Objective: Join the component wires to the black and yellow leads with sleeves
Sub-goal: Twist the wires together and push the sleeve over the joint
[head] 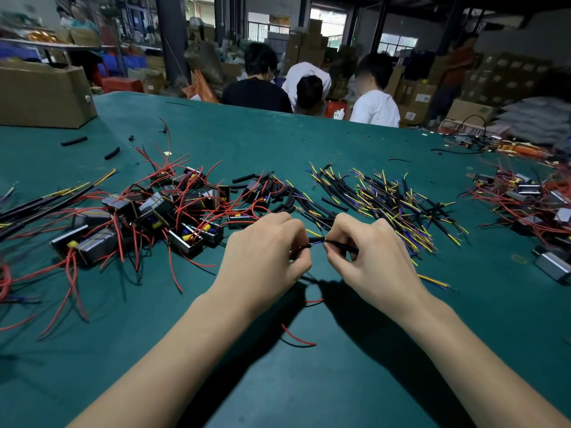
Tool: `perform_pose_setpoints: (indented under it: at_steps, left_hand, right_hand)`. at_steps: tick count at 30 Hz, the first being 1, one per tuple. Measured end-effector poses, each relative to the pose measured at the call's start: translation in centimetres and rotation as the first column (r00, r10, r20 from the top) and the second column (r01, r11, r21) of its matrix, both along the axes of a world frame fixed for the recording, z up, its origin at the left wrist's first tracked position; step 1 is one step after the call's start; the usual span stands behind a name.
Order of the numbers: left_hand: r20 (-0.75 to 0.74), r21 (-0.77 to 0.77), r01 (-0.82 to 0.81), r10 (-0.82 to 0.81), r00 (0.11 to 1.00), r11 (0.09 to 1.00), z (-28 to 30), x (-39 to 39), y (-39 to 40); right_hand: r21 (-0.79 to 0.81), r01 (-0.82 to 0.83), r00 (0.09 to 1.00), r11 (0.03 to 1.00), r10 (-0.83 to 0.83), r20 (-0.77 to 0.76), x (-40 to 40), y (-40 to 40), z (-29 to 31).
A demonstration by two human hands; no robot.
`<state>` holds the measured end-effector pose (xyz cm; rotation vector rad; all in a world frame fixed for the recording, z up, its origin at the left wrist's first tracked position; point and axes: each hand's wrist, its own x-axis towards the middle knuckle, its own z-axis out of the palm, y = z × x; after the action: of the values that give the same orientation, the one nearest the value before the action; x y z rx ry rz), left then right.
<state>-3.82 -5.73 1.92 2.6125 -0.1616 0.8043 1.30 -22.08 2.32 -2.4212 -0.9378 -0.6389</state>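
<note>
Near: my left hand (265, 245) pinches red component wires (298, 251); my right hand (367, 245) pinches black and yellow lead (346, 247), fingers curled tight. Black sleeve (316, 240) sits between fingertips, above green table (340, 381). I judge: keep ends aligned, slide sleeve fully over joint, no bare strand showing. Beyond: component pile (160, 217) left, lead pile (386, 199) right.

A carton (412, 115) label reads, perhaps, "15".
</note>
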Motion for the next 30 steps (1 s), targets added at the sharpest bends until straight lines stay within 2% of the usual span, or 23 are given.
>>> perform_pose_setpoints:
  at_steps: [2, 7, 9, 13, 15, 18, 21, 30]
  left_hand:
    - [0.023, 0.011, -0.004, 0.004, 1.0, 1.0, 0.0, -0.1, -0.1]
    - [0.092, 0.149, -0.047, 0.034, 0.995, 0.988, 0.3, -0.1, -0.8]
    - [0.065, 0.145, -0.061, 0.052, 0.997, 0.988, -0.1, 0.1, -0.8]
    - [0.04, 0.074, -0.068, 0.065, 0.997, 0.995, -0.7, 0.4, -0.2]
    - [0.035, 0.047, -0.039, 0.037, 0.999, 0.998, -0.8, 0.5, -0.3]
    - [0.057, 0.012, -0.006, 0.005, 0.998, 1.0, -0.8, 0.4, -0.5]
    - [0.086, 0.023, 0.014, -0.016, 0.996, 1.0, -1.0, 0.3, -0.7]
    - [0.151, 0.03, 0.045, -0.049, 0.987, 0.999, -1.2, 0.3, -0.6]
  right_hand:
    - [-0.028, 0.019, 1.0, 0.999, -0.019, 0.013, -0.1, 0.1, 0.1]
    - [-0.091, 0.089, 0.993, 0.992, -0.082, 0.082, -0.3, 0.4, 0.1]
    - [-0.093, 0.084, 0.993, 0.992, -0.076, 0.09, -0.4, 0.5, 0.1]
    - [-0.016, -0.005, 0.999, 1.0, 0.004, -0.036, -0.5, 0.6, 0.1]
    - [0.091, -0.028, 0.988, 0.995, 0.041, -0.147, -0.2, 0.6, 0.2]
    - [0.292, 0.001, 0.933, 0.956, 0.104, -0.346, 0.4, 0.5, 0.2]
    - [0.353, 0.036, 0.87, 0.935, 0.145, -0.472, 0.7, 0.5, -0.1]
    - [0.467, 0.025, 0.701, 0.884, 0.318, -0.639, 1.3, -0.1, 0.1]
